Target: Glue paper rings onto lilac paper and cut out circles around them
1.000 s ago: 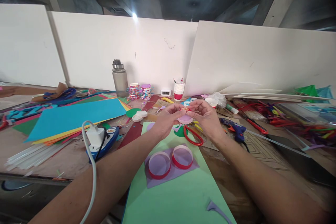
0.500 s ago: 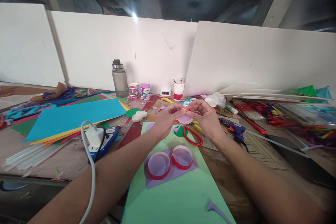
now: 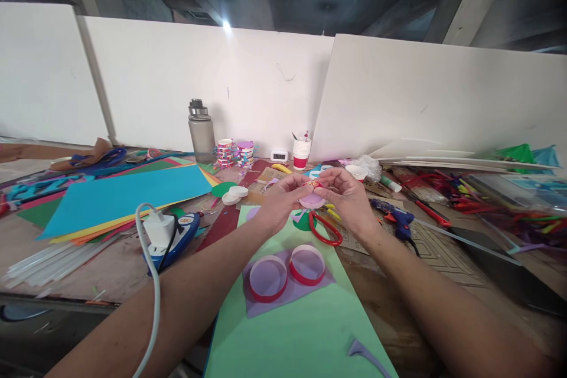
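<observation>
My left hand (image 3: 281, 202) and my right hand (image 3: 348, 198) meet above the far part of a light green sheet (image 3: 305, 331). Between their fingertips is a small red paper-cup ring (image 3: 315, 185) with a yellowish print, and a round purple disc (image 3: 312, 201) shows at its lower side. Fingers cover part of the ring. Just below, scissors with red handles (image 3: 328, 239) lie with their blades partly hidden. Nearer me, two red-and-white cup rings (image 3: 268, 295) rest side by side on a purple sheet (image 3: 261, 309).
Left are coloured paper sheets (image 3: 133, 198), clear glue sticks (image 3: 53, 263) and a blue power strip (image 3: 186, 236), with a white cable crossing my left forearm. A blue glue gun (image 3: 398, 218) lies right. A bottle (image 3: 202, 136) and stacked paper cups (image 3: 302, 152) stand behind.
The red ring has tipped slightly between my fingers, so its print looks different. My hands stay almost in place, and the things on the table have not moved.
</observation>
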Demonstrator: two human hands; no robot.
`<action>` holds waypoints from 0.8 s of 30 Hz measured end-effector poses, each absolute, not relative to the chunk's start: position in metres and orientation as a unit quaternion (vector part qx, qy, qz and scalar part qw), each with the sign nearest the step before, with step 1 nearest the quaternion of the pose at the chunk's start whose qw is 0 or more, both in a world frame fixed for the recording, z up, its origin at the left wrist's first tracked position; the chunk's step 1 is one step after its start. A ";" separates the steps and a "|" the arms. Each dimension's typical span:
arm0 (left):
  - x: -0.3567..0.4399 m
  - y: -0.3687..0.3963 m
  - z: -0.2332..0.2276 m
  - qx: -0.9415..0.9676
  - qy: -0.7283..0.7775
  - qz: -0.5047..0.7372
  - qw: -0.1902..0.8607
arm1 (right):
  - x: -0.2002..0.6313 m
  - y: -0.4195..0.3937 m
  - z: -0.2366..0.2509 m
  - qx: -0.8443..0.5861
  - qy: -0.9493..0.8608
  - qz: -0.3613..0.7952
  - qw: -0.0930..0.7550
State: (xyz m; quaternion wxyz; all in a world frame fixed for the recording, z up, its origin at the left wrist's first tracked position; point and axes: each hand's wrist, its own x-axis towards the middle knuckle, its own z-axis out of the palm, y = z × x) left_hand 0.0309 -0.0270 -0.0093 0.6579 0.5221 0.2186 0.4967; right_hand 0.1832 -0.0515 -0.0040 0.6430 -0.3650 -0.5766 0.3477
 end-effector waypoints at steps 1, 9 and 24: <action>0.031 -0.027 -0.009 0.522 0.217 0.497 0.658 | 0.183 -0.051 -0.004 -0.364 -0.577 0.349 0.642; 0.031 -0.028 -0.008 0.524 0.220 0.498 0.655 | 0.183 -0.051 -0.005 -0.370 -0.584 0.337 0.639; 0.031 -0.027 -0.009 0.521 0.219 0.500 0.656 | 0.185 -0.052 -0.004 -0.377 -0.586 0.336 0.635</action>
